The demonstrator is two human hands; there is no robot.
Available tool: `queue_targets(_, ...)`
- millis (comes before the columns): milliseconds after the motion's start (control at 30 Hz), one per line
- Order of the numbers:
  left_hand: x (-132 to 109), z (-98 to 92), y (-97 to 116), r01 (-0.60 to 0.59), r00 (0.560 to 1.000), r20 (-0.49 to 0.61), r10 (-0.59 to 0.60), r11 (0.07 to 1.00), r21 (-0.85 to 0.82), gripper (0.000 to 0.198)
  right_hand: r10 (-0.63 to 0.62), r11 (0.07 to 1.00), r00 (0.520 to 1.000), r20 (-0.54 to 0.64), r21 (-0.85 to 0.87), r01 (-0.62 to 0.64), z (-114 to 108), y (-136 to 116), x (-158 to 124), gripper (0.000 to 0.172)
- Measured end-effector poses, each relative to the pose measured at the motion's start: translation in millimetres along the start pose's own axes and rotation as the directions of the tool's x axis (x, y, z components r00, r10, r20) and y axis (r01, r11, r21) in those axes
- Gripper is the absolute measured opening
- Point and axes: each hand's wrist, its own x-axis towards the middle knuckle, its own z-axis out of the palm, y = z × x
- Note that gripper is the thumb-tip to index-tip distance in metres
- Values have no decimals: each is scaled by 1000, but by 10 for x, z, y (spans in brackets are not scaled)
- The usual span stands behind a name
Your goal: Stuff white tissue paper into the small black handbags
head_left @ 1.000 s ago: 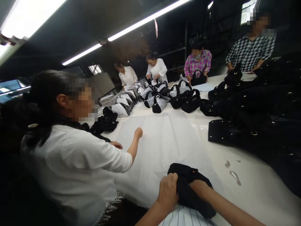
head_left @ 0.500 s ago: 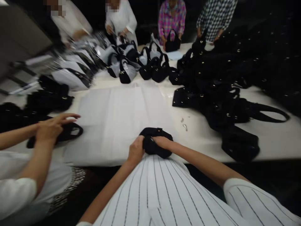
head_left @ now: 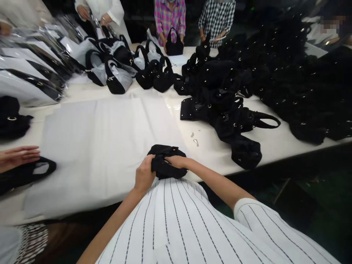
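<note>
Neighbour's hand: held flat, with fingers straight, above another bag with a looped handle; two of the neighbour's hands were shown half a second ago, only one now.
Wrapped bags: lined up at the far left in clear plastic; brought larger into view by the change of viewpoint.
White sheet: spread across the table, left of and beyond the held bag.
Left hand: closed on the left side of the black bag; the fingertips are hidden, and the same hold has been kept.
Bag position: at the near table edge, just in front of a striped shirt.
Right hand: put into the bag's opening, as it was a second ago; whether anything is gripped inside cannot be told. With both holds unchanged, work at the bag's inside seems to be under way.
Small scraps: left on the table, right of the held bag.
Bag heap: piled high to the right, apart from both hands.
</note>
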Motion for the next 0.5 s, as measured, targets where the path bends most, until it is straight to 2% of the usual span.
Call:
queue_targets(100,134,75,317,-68,997,19,71,990,-120,52,79,994,997,-25,-73,-81,-312,192,-361,46)
queue_targets(167,325,220,639,-71,993,84,85,985,-157,48,101,994,989,-111,-39,-106,-581,431,-575,37)
queue_targets(233,606,428,937,-70,982,165,94,987,-144,38,140,990,983,-118,29,-138,-878,760,-700,28)
queue_targets(300,895,645,1124,-87,959,259,114,990,-113,34,177,963,981,-77,218,-156,-1157,1117,-750,18)
queue_targets(367,1091,804,1156,-143,916,359,181,981,-128,42,315,853,945,-90,462,-241,-1389,1401,-788,19)
queue_targets(400,1133,847,1109,-164,896,393,204,977,-135,50,440,794,882,-168,532,-295,-1485,1478,-825,19)
queue_targets(433,1135,861,1022,-179,882,415,223,973,-142,54,551,758,784,-284,564,-328,-1565,1495,-882,19)
queue_targets(467,1098,846,898,-181,879,420,226,973,-143,56,618,752,657,-431,566,-337,-1625,1444,-962,19)
queue_targets(500,1026,805,746,-161,890,407,204,977,-138,53,619,779,523,-586,541,-316,-1661,1323,-1066,20)
